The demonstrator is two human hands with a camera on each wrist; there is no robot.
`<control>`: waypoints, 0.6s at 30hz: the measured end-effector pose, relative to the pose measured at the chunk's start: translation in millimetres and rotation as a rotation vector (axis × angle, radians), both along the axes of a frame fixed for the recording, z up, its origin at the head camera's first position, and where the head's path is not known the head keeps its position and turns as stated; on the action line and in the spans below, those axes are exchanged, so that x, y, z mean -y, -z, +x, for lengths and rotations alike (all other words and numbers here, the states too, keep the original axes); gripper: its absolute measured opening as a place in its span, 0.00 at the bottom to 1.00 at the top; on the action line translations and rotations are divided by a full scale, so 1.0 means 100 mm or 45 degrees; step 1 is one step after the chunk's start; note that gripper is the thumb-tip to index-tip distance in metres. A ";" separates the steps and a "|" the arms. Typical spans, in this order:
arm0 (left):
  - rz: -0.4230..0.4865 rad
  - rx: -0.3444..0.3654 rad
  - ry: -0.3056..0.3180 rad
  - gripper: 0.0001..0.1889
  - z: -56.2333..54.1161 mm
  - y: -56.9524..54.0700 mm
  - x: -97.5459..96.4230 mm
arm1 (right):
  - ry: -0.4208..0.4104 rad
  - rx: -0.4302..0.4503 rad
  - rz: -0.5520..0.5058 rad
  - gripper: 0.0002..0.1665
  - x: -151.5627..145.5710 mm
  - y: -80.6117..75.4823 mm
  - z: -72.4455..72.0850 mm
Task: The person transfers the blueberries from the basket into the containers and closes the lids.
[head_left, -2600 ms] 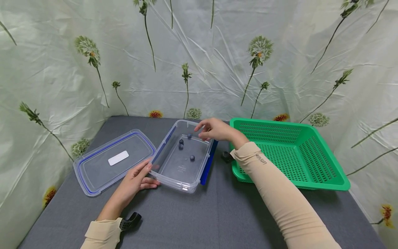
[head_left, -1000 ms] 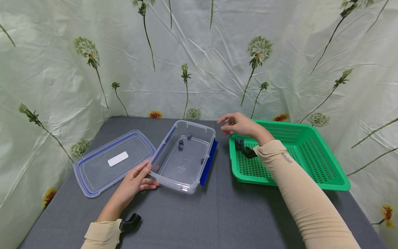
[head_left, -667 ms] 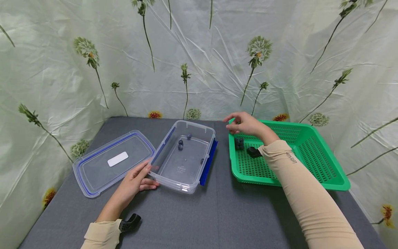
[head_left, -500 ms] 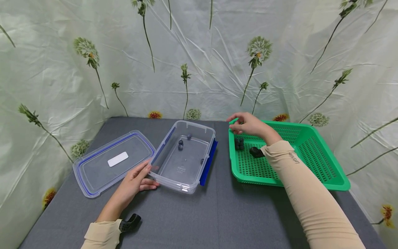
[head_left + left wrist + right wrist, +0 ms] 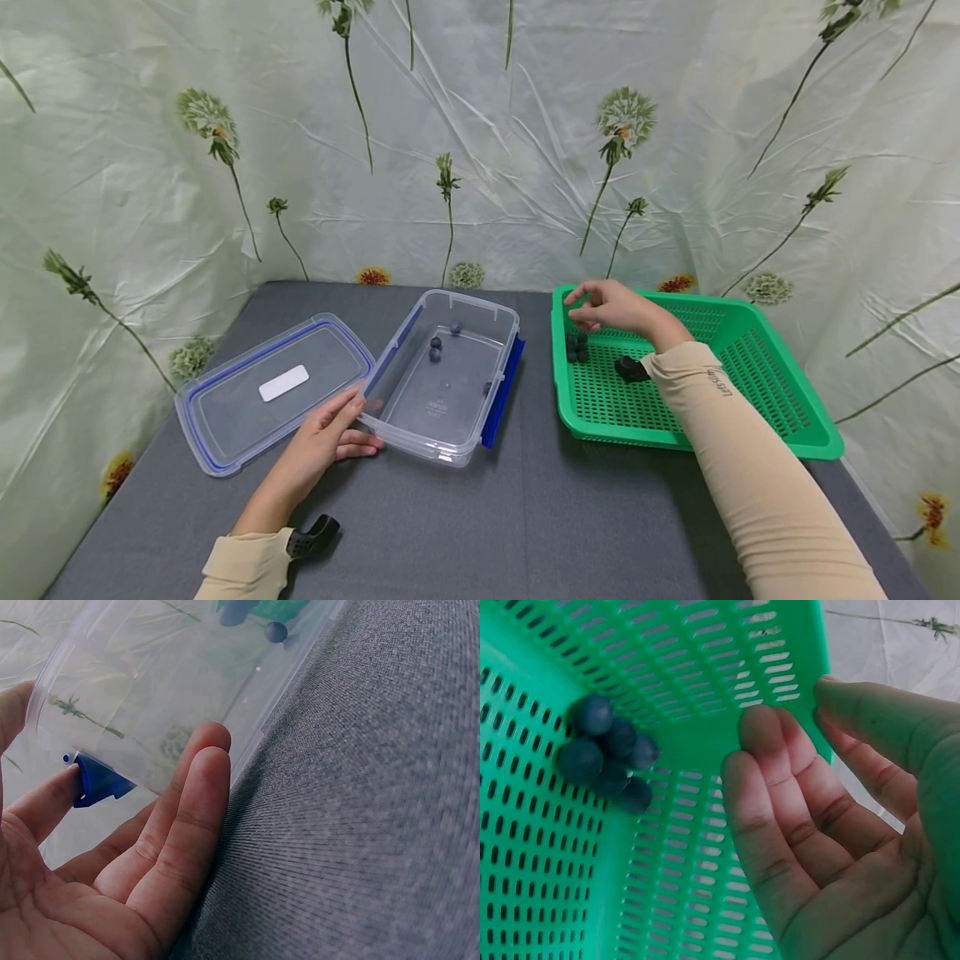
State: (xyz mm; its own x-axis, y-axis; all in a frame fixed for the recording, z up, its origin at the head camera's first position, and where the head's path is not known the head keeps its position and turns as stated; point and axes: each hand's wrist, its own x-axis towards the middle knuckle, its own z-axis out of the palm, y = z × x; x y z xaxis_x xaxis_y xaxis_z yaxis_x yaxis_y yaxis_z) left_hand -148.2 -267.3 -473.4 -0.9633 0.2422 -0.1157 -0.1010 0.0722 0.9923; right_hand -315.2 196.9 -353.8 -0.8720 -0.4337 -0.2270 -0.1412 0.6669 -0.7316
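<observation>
Likely fetching berries (image 5: 580, 761) from the basket (image 5: 622, 429), my half-curled, seemingly empty right hand (image 5: 621, 308) should pinch one next; left hand (image 5: 321, 435) holds the container (image 5: 423, 443).

Head view looks fwd/down, 2 wrist views nr hands (image 5: 321, 435).

Dark lettering (image 5: 718, 383), approx. "Lets Slim", ran along beige stretch-fabric R sleeve (image 5: 757, 467), lower R of frame; embossed marks (image 5: 437, 408) on clear rectangular plastic box (image 5: 420, 387), ctr., weren't legible.
</observation>
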 end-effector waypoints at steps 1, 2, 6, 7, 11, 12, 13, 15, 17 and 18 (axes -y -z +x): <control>0.001 -0.001 -0.003 0.33 0.00 0.00 0.00 | -0.003 0.006 0.007 0.19 -0.02 0.01 -0.01; 0.001 -0.001 0.001 0.33 0.00 0.00 0.00 | -0.007 0.014 0.015 0.19 -0.03 0.02 -0.01; -0.001 -0.005 0.010 0.34 0.00 0.00 0.01 | -0.012 0.058 0.025 0.19 -0.10 0.07 -0.03; 0.000 -0.001 0.002 0.34 -0.01 0.00 0.01 | -0.012 0.077 0.022 0.19 -0.11 0.08 -0.04; 0.001 0.017 -0.006 0.33 -0.01 -0.01 0.00 | -0.009 0.188 0.006 0.20 -0.15 0.13 -0.04; 0.000 0.020 -0.007 0.33 -0.01 -0.02 -0.01 | -0.005 0.219 0.002 0.20 -0.16 0.14 -0.04; 0.001 0.024 -0.014 0.33 -0.01 -0.02 -0.01 | 0.002 0.249 0.000 0.20 -0.17 0.15 -0.04; 0.001 0.022 -0.013 0.33 0.00 -0.02 -0.01 | 0.005 0.296 0.002 0.20 -0.18 0.16 -0.03; 0.000 0.018 -0.017 0.33 0.01 -0.02 -0.01 | 0.003 0.315 0.016 0.21 -0.18 0.18 -0.02; 0.000 0.015 -0.017 0.32 0.01 -0.03 -0.01 | 0.002 0.319 0.024 0.21 -0.18 0.18 -0.02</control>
